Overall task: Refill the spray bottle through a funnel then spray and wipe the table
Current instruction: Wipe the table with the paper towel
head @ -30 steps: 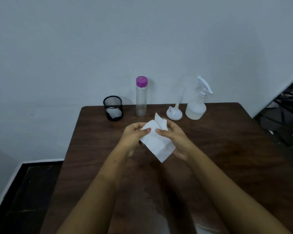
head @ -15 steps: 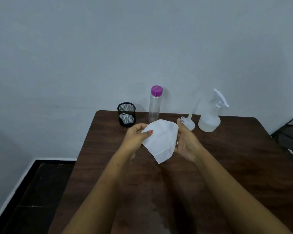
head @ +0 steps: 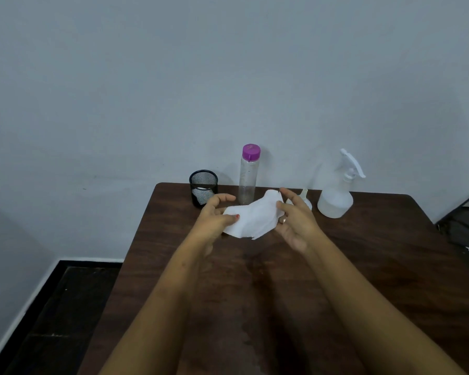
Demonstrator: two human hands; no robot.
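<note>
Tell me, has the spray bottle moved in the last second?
No. The spray bottle stands just right of the funnel, as it did before.

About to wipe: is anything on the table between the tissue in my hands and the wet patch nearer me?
Nothing visible. The left hand and right hand hold the tissue; the wet patch on the table lies bare, nearer you.
</note>
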